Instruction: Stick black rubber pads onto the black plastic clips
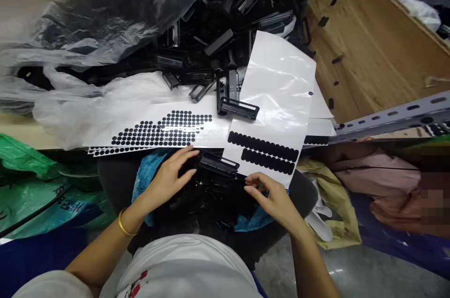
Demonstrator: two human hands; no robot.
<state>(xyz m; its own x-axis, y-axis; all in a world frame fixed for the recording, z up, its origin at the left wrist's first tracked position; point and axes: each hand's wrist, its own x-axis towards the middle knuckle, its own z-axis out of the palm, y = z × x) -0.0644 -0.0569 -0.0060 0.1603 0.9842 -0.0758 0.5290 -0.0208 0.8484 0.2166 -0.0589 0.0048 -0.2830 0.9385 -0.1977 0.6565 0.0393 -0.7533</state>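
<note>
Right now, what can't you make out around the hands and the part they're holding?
- Head view: the left hand covers one end of the black plastic frame.
- Whether the right hand pinches a sticker: too small to tell.
- The sticker sheet hides part of the black parts pile.
- The far right edge is blurred.
</note>
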